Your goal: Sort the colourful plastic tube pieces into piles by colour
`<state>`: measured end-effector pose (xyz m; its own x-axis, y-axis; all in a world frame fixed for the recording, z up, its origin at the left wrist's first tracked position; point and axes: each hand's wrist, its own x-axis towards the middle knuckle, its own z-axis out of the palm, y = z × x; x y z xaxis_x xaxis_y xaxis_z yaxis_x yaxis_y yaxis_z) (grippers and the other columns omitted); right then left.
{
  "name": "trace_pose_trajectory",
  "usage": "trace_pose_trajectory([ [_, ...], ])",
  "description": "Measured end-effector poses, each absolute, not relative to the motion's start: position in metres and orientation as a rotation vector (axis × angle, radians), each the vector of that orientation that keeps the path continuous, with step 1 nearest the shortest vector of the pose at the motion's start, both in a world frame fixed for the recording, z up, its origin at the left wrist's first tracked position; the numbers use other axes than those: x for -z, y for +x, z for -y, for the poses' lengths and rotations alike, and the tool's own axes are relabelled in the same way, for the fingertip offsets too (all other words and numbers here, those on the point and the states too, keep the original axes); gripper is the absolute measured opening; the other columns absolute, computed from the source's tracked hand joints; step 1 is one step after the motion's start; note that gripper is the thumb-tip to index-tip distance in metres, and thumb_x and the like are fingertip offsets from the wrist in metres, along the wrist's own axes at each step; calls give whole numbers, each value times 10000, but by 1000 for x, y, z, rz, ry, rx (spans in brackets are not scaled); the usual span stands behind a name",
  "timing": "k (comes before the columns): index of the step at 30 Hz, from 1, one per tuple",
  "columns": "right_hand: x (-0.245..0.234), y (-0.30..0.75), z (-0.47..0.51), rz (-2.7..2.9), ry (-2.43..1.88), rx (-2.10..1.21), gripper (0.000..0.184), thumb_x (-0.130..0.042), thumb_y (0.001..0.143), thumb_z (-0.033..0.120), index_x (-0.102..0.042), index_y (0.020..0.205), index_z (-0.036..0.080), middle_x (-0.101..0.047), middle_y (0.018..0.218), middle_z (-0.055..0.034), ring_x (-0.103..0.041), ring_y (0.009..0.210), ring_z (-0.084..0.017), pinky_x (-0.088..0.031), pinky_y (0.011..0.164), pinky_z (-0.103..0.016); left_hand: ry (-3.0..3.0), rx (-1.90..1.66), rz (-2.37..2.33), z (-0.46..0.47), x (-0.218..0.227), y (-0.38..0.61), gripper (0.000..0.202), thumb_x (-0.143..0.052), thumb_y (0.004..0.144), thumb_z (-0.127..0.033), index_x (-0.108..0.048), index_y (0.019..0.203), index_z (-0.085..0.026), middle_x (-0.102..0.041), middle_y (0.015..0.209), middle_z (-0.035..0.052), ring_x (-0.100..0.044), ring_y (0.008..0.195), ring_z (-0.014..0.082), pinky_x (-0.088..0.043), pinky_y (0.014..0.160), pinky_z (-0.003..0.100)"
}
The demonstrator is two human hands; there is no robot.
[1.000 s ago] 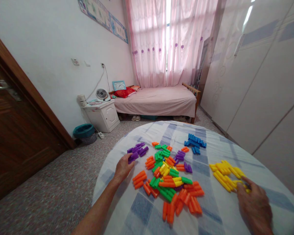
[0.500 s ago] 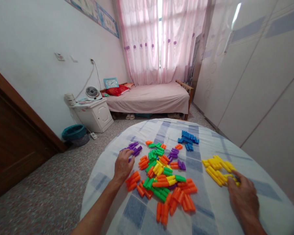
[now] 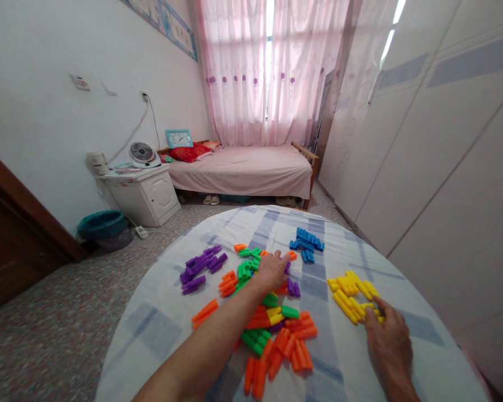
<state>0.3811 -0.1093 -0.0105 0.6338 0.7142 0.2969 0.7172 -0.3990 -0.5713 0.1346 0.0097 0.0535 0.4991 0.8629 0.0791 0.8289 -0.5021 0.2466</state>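
Observation:
My left hand (image 3: 271,271) reaches across the mixed pile of coloured plastic blocks (image 3: 272,324) in the middle of the round table (image 3: 159,329); its fingers curl down over purple blocks near the pile's far side, and what they grip is hidden. My right hand (image 3: 388,346) rests at the near edge of the yellow block group (image 3: 352,293), fingertips touching the yellow pieces. Sorted purple blocks (image 3: 201,265) lie far left, blue blocks (image 3: 305,244) at the far side. Two orange blocks (image 3: 204,310) lie apart at the left.
The table wears a white cloth with blue checks. Beyond it are a pink bed (image 3: 243,170), a white bedside cabinet (image 3: 140,192) with a fan, a teal bin (image 3: 100,226), a wooden door at left and white wardrobes (image 3: 436,145) along the right.
My left hand left the purple group at the left and moved right, over the mixed pile's far side. My right hand stayed at the yellow blocks. The camera view shifted.

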Motion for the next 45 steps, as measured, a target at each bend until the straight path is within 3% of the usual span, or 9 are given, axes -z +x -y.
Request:
trace_pose_trajectory([
  [4,12,382,110,1117,-2180,-5,515,-312,837,448,-539,1192,152,-560,1124,-136,-518,994,-280,-423,839,-401,2553,-179,-1477,-17,-47,145,354,-525,755,-194,-586,1104,-195,-560,1071,143,-578,983,298,-445,806,393],
  [9,15,383,109,1142,-2179,7,527,-296,846,454,-530,1203,144,-560,1139,-135,-521,1013,-282,-423,858,-403,2563,-167,-1473,-24,-44,147,420,-499,756,-166,-530,1170,-227,-539,1098,116,-593,967,266,-462,772,352],
  [14,14,383,109,1133,-2199,1,527,-294,840,461,-533,1199,157,-555,1163,-130,-530,1019,-292,-430,861,-415,2545,-216,-1457,-30,-42,151,373,-500,751,-163,-534,1120,-200,-539,1099,124,-596,971,280,-467,776,371],
  [24,8,385,111,1181,-2300,-46,545,-263,858,491,-541,1207,180,-560,1173,-147,-552,994,-326,-456,764,-434,2345,-551,-1393,-23,-52,140,257,-550,721,-147,-537,972,-201,-604,997,58,-595,904,200,-450,775,297],
  [36,12,385,110,1189,-2281,-10,529,-267,861,465,-551,1200,174,-568,1151,-141,-554,971,-318,-454,781,-428,2030,-917,-1376,-17,-67,51,208,-592,693,-211,-568,892,-158,-623,746,-23,-551,634,99,-417,567,192],
  [45,14,386,109,1195,-2262,28,537,-265,860,472,-566,1180,165,-573,1148,-150,-558,965,-325,-456,772,-434,2129,-884,-1795,-7,-71,-30,207,-554,712,-148,-542,910,-206,-591,879,6,-556,831,159,-418,766,266],
])
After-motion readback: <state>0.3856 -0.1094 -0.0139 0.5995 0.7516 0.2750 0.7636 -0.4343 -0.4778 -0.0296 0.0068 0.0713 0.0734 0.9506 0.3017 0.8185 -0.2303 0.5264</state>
